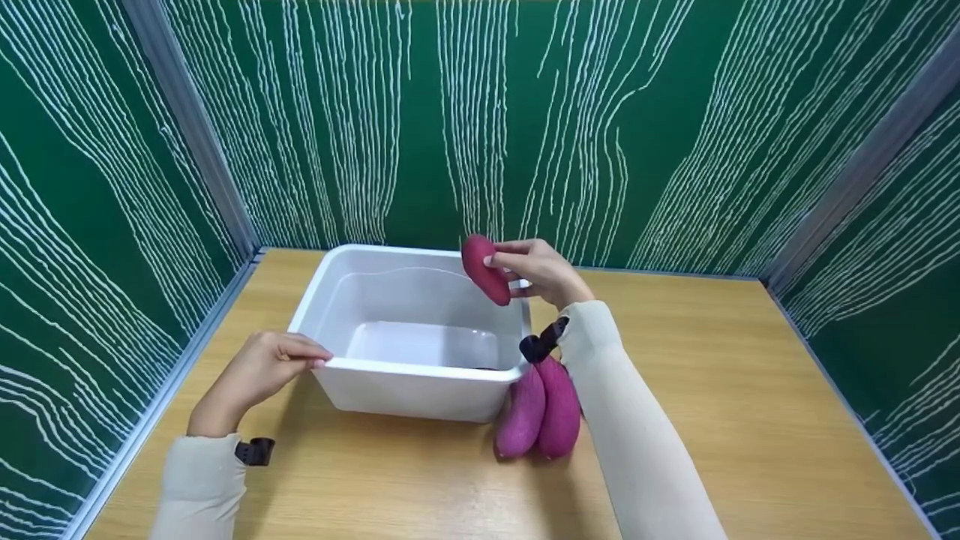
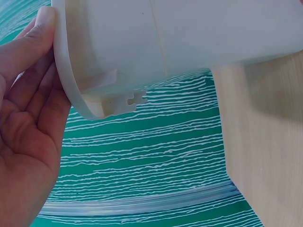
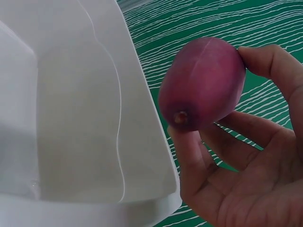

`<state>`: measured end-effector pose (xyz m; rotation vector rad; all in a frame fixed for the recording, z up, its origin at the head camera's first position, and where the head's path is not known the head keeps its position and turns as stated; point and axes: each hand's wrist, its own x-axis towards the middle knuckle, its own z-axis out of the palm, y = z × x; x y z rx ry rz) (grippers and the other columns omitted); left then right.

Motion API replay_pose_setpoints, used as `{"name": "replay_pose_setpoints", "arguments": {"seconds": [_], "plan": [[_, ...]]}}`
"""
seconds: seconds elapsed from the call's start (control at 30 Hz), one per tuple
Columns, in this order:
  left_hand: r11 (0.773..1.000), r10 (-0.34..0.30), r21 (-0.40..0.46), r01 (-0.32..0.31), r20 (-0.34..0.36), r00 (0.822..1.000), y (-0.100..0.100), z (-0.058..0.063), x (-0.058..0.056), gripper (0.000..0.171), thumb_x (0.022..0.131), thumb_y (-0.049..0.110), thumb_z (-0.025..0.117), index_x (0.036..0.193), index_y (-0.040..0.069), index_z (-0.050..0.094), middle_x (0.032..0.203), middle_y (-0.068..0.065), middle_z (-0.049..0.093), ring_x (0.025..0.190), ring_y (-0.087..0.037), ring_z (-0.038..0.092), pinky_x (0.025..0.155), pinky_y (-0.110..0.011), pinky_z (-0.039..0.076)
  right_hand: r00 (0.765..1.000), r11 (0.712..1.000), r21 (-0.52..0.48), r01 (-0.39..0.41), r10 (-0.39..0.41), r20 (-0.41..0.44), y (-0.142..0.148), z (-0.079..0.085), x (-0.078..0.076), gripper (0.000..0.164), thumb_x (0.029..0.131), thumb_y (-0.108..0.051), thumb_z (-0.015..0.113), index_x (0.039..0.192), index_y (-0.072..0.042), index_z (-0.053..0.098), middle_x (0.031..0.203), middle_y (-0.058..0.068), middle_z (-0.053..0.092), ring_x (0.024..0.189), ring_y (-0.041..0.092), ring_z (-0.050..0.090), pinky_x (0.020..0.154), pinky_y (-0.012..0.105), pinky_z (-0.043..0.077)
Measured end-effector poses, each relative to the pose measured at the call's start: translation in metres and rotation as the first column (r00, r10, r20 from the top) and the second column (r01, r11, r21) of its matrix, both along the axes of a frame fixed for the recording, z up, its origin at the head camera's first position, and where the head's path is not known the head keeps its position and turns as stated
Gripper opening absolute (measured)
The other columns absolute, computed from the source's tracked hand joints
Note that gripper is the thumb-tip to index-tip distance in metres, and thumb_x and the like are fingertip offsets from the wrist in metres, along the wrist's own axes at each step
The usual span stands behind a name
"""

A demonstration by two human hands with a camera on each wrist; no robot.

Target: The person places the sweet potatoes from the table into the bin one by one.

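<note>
Status as I read it: roughly a third through. My right hand (image 1: 536, 270) pinches one purple sweet potato (image 1: 484, 268) between thumb and fingers, held over the right rim of the white tub (image 1: 409, 375), not yet inside. Two more sweet potatoes (image 1: 541, 409) lie side by side on the wooden table (image 1: 750, 420), touching each other, just beside the tub's front right corner. A dark sliver shows at the tub's near inner edge; can't tell what it is. So likely one in hand and two left to go.

My left hand (image 1: 259, 369) curls over the tub's left front rim, steadying it.

Left wrist view adds the thumb on the rim's outer lip and the underside of the flange; no potatoes visible there. Right wrist view shows the potato's stem end and fingers wrapped behind it, plus a bare inner tub wall, which the head view hides partly.
</note>
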<state>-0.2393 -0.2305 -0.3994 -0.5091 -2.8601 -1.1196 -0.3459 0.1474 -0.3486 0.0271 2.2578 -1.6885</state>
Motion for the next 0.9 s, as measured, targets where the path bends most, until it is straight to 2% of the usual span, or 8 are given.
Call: {"name": "replay_pose_setpoints", "arguments": {"seconds": [0.37,0.67,0.9], "plan": [[1.000,0.003,0.000,-0.003,0.020,1.000,0.0006,0.0008,-0.0002,0.019,0.085,-0.001,0.068,0.095,0.011,0.078,0.104,-0.010,0.074,0.107,-0.033,0.064,0.092,-0.049,0.053,1.000,1.000,0.000,0.001,-0.001,0.011,0.0009,0.0006,0.0007,0.054,0.084,-0.031,0.073,0.132,-0.012,0.057,0.113,0.012,0.065,0.096,0.022,0.062,0.082,0.037,0.058],[1.000,-0.011,-0.004,0.011,-0.036,0.999,0.0009,0.0001,-0.0002,0.017,0.083,-0.001,0.070,0.093,0.009,0.078,0.100,-0.010,0.074,0.101,-0.031,0.066,0.088,-0.047,0.056,1.000,1.000,-0.028,0.000,0.000,0.008,0.0008,0.0014,0.0023,0.054,0.083,-0.030,0.073,0.132,-0.012,0.057,0.109,0.009,0.066,0.093,0.020,0.061,0.080,0.036,0.058],[1.000,-0.007,-0.003,0.007,-0.019,1.000,0.0006,-0.0004,-0.0002,0.017,0.084,-0.001,0.069,0.093,0.010,0.078,0.102,-0.010,0.074,0.103,-0.031,0.066,0.089,-0.047,0.056,1.000,1.000,-0.015,-0.009,0.009,0.006,0.0007,0.0022,0.0030,0.057,0.084,-0.031,0.073,0.135,-0.012,0.054,0.114,0.011,0.064,0.096,0.023,0.061,0.081,0.036,0.058]]}}
